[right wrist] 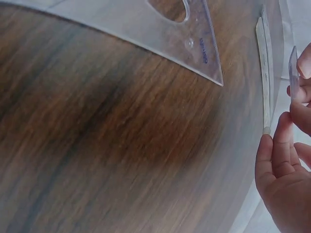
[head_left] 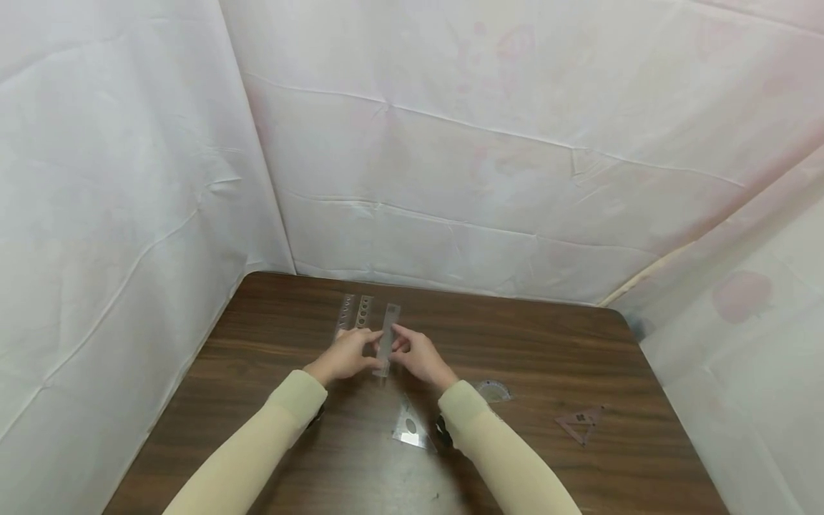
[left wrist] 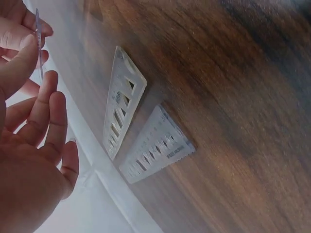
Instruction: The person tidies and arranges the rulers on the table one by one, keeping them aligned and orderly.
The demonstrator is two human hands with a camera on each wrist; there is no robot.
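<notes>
Head view: both hands meet over the desk [head_left: 547, 357], nearer its far edge than its near edge, left of centre. Left hand [head_left: 344, 355] and right hand [head_left: 420, 355] each pinch a clear straight ruler [head_left: 388, 336] between thumb and fingers, one hand per long side. Ruler is lifted off the desk; long axis runs roughly near-to-far, far end pointing toward the desk's far edge, tilted slightly right.

Left wrist view: left hand [left wrist: 29, 145] thumb and forefinger closed on the ruler [left wrist: 38, 43], seen edge-on as a thin line; remaining fingers extended, relaxed, slightly spread. Right-hand fingertips touch the ruler's upper end from the other side.

Right wrist view: right hand [right wrist: 286, 165] fingers curled lightly; ruler's end [right wrist: 293, 65] sits at the fingertips, top right. Exact contact of lower fingers cannot be told.

Other items: two stencil rulers w/ cut-out shapes, stencil ruler A [head_left: 346, 312] [left wrist: 122, 99] and stencil ruler B [head_left: 363, 310] [left wrist: 158, 144], lie flat side by side just beyond the left hand, close to the far edge, long axes near-to-far. Clear set square [head_left: 410, 425] [right wrist: 160, 34] lies flat between the forearms, toward the near edge. Small protractor [head_left: 493, 390] lies flat beside the right sleeve. Tinted set square [head_left: 581, 422] lies toward the right edge.
</notes>
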